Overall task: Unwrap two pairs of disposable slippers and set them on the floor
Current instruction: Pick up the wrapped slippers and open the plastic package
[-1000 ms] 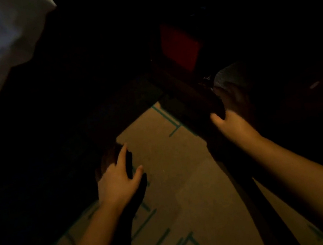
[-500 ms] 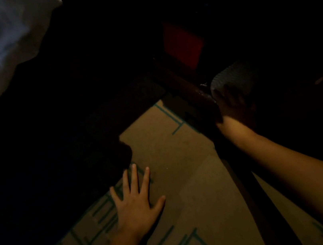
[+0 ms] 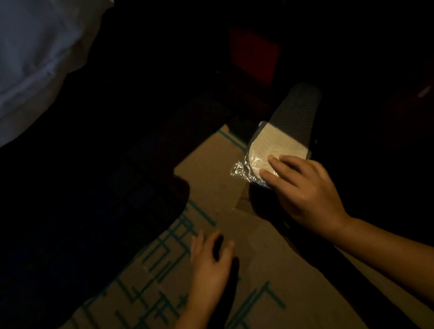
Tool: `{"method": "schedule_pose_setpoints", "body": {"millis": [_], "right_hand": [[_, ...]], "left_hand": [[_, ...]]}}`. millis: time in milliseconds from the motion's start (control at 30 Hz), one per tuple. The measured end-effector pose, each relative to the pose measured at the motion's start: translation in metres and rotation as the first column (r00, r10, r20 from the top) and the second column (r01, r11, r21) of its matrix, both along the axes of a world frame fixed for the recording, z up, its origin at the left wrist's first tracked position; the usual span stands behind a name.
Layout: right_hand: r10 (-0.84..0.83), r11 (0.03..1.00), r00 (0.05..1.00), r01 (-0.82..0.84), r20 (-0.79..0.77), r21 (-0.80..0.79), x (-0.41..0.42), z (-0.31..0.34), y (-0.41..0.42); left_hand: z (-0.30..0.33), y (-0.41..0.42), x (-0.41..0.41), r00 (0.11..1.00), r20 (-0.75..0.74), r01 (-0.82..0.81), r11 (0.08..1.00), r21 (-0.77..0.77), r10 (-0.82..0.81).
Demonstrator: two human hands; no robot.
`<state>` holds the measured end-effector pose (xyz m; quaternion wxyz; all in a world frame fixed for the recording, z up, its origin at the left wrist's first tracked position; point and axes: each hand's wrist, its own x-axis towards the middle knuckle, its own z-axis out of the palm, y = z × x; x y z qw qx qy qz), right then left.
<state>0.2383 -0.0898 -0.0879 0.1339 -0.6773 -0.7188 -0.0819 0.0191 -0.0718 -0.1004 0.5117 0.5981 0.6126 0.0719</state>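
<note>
The scene is very dark. My right hand (image 3: pixel 306 193) grips the near end of a wrapped slipper pack (image 3: pixel 277 144), pale sole up, in crinkly clear plastic that glints at its near-left corner. The pack's far end, grey and textured, lies in shadow. It hangs at the edge of dark furniture, above the flattened cardboard (image 3: pixel 211 170) on the floor. My left hand (image 3: pixel 211 266) hovers low over the cardboard, fingers loosely curled, holding nothing that I can make out. No other slippers are visible.
White bedding (image 3: pixel 3 63) fills the upper left. A red panel (image 3: pixel 252 52) shows inside dark furniture at the upper middle. A dark bar (image 3: pixel 346 266) runs diagonally under my right forearm. Brown cardboard with teal print covers the floor near me.
My right hand has pulled back out of the dark shelf with the wrapped slipper pack, now in the light. My left hand lifted from flat on the cardboard and curled its fingers.
</note>
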Motion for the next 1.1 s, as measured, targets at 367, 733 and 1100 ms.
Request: {"method": "schedule_pose_setpoints", "body": {"millis": [367,733,1100], "right_hand": [[0.252,0.946,0.941,-0.289,-0.226,-0.148,-0.053,0.009,-0.054],[-0.705,0.702,-0.298,-0.160,-0.644,-0.694,-0.063,0.033,-0.032],[-0.683,0.725,-0.301,-0.175,-0.665,-0.666,-0.071,0.016,-0.020]], "left_hand": [[0.032,-0.005,0.014,0.567,0.484,-0.269,0.705,-0.656,0.666],[0.036,-0.026,-0.026,0.471,0.457,-0.355,0.636,-0.685,0.754],[0.043,-0.036,-0.036,0.995,0.076,-0.096,0.846,0.525,0.065]]}}
